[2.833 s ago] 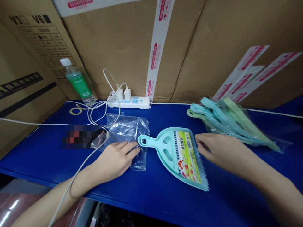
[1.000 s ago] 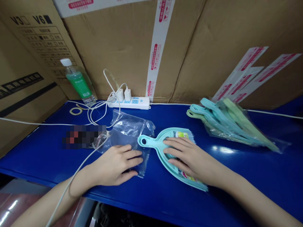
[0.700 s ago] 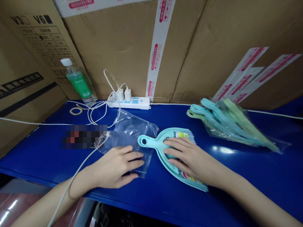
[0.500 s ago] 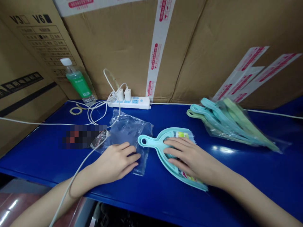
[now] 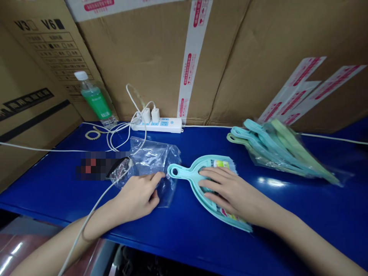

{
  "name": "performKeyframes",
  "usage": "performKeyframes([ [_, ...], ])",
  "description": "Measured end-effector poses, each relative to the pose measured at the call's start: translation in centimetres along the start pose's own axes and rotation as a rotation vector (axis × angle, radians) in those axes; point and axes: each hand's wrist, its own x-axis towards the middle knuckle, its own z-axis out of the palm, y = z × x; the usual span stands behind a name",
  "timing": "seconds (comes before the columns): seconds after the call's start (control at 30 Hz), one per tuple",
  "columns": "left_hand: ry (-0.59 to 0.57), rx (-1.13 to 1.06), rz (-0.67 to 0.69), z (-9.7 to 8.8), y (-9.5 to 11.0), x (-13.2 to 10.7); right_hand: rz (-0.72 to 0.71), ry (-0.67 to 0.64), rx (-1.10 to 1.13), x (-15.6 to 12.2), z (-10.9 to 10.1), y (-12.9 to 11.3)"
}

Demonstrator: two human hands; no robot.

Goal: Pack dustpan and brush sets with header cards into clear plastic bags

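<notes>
On the blue table lies a light-blue dustpan (image 5: 201, 197) with a matching hand brush (image 5: 232, 168) nested in it, handle pointing left. My right hand (image 5: 227, 188) rests over the pair, fingers spread across the top. A clear plastic bag (image 5: 149, 155) lies flat to the left of the handle. On its lower part is my left hand (image 5: 139, 193), index finger stretched toward the handle's end, thumb apart below, other fingers curled under. Further right, several blue and green dustpan sets (image 5: 276, 149) lie in clear wrapping.
A white power strip (image 5: 169, 124) with plugged-in chargers stands at the back, and loose white cables run left. One cable (image 5: 92, 212) crosses my left forearm. A green-labelled bottle (image 5: 97, 101) and a beaded bracelet (image 5: 92, 135) are near the cardboard wall (image 5: 143, 57).
The plastic bag has shifted slightly left and away from me. My left hand has changed from spread fingers to an extended index finger. My right hand and the dustpan have stayed put.
</notes>
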Motion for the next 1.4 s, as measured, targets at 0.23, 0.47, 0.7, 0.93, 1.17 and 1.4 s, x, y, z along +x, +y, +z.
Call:
performKeyframes([
  [0.23, 0.255, -0.063, 0.11, 0.2, 0.1, 0.4, 0.006, 0.007, 0.002, 0.0, -0.3, -0.4],
  [0.47, 0.29, -0.005, 0.181, 0.5, 0.4, 0.5, 0.051, -0.022, 0.047, 0.4, -0.7, -1.1],
  [0.7, 0.259, -0.008, 0.25, 0.9, 0.7, 0.4, 0.075, -0.067, 0.022, 0.7, -0.9, -2.2],
  [0.93, 0.34, -0.042, 0.203, 1.0, 1.0, 0.4, 0.079, -0.04, -0.012, 0.9, -0.7, -3.0],
  [1.17, 0.372, -0.067, 0.324, 1.0, 1.3, 0.4, 0.083, -0.033, -0.023, 1.2, -0.2, -3.2],
  [1.4, 0.355, -0.075, 0.461, 0.9, 1.8, 0.4, 0.076, -0.011, -0.028, 1.3, 0.2, -3.7],
])
